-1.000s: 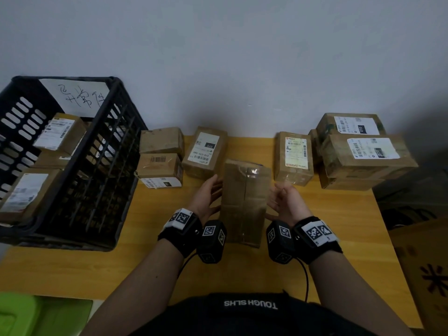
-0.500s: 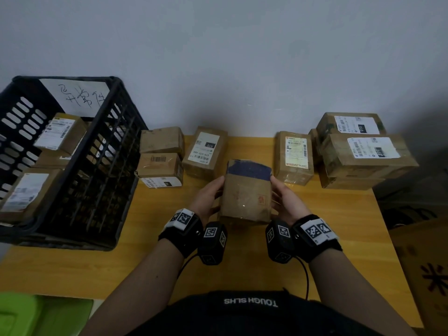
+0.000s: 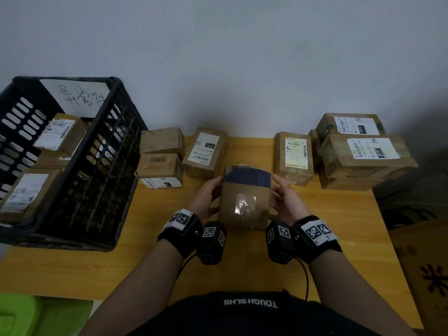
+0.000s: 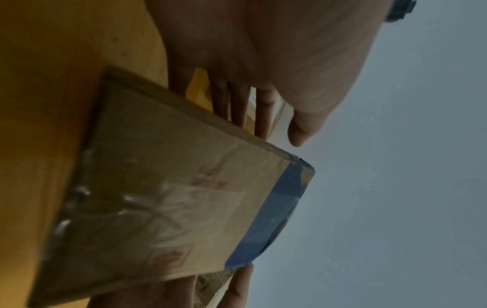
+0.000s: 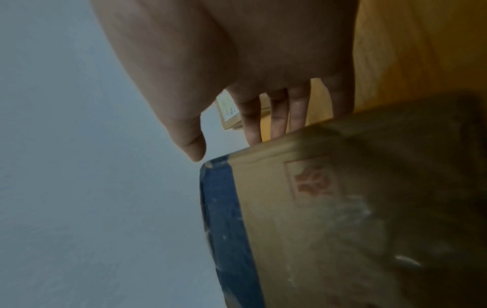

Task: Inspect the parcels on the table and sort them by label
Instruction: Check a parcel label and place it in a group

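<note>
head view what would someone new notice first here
First, the brown parcel with blue tape along its top, held upright between the left hand and right hand at the middle of the table. Next, the big black crate at the left, with labelled boxes inside and a handwritten paper on its far wall.

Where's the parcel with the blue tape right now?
In the head view's centre, the blue-taped parcel is held between the left hand and right hand, in front of the 070-labelled parcel and the yellow-labelled parcel.
</note>
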